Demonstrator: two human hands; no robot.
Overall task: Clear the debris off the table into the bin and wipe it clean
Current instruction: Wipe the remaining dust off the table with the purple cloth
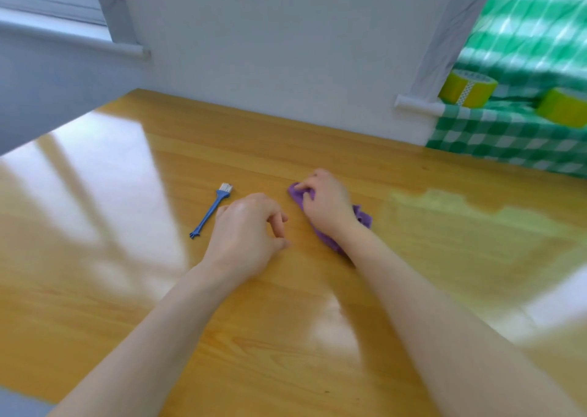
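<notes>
In the head view, one wooden table [127, 257] is seen with two hands on it. One purple cloth [362, 218] is bunched near the table's middle and is gripped by the curled fingers of the right hand [327, 203]. The left hand [247, 232] is rested beside it, fingers loosely curled, nothing held. One blue brush [211, 210] is laid just left of that hand. Two tape rolls are counted on a green checked cover [508, 137]: the inner roll [467, 91] and the outer roll [563, 107].
</notes>
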